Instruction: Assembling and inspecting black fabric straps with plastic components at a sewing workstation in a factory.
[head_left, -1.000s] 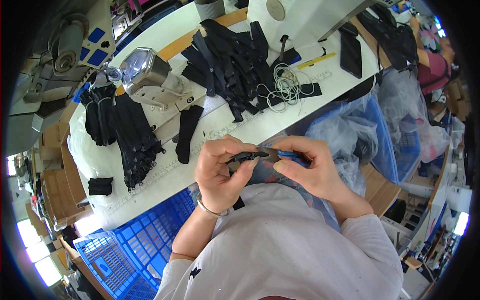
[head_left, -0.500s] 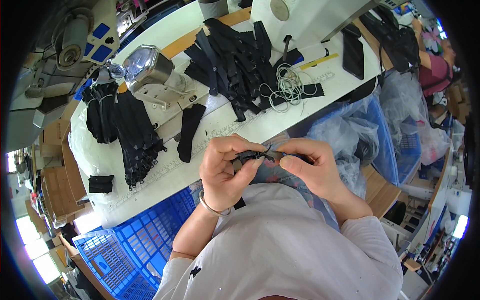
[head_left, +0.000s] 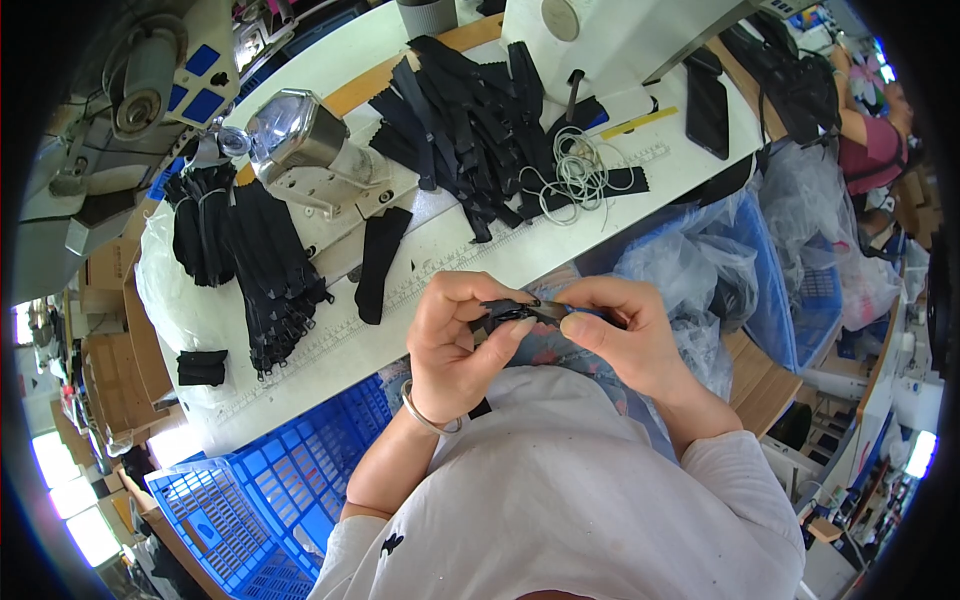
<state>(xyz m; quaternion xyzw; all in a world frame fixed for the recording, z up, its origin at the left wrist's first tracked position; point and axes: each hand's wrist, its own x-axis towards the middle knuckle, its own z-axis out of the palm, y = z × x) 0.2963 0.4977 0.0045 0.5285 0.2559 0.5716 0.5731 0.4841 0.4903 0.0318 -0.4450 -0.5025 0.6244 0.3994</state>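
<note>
In front of my chest, my left hand [head_left: 452, 335] pinches a black zipper [head_left: 500, 317] between thumb and fingers, its folded tape bunched in the grip. My right hand [head_left: 625, 330] is closed on a small dark metal tool [head_left: 548, 311] that looks like thread snips. Its tip touches the zipper's end, close to my left fingertips. My fingers hide most of both things. Beyond my hands, a loose pile of black zippers [head_left: 470, 140] lies on the white table [head_left: 420, 375]. Tied and stacked zippers [head_left: 265, 260] lie farther left.
A machine with a shiny metal head [head_left: 300, 135] stands at the table's left. Pale cord [head_left: 580, 175], a yellow strip [head_left: 638, 122] and a black phone [head_left: 707, 115] lie at right. Blue crates [head_left: 270, 490] flank me, the right one [head_left: 770, 260] with clear plastic bags. Another person [head_left: 870, 150] is at far right.
My left hand has shifted slightly right, nearer my right hand. A thin black end that stuck up between my fingertips no longer shows. The tool's metal tip is plainer now.
</note>
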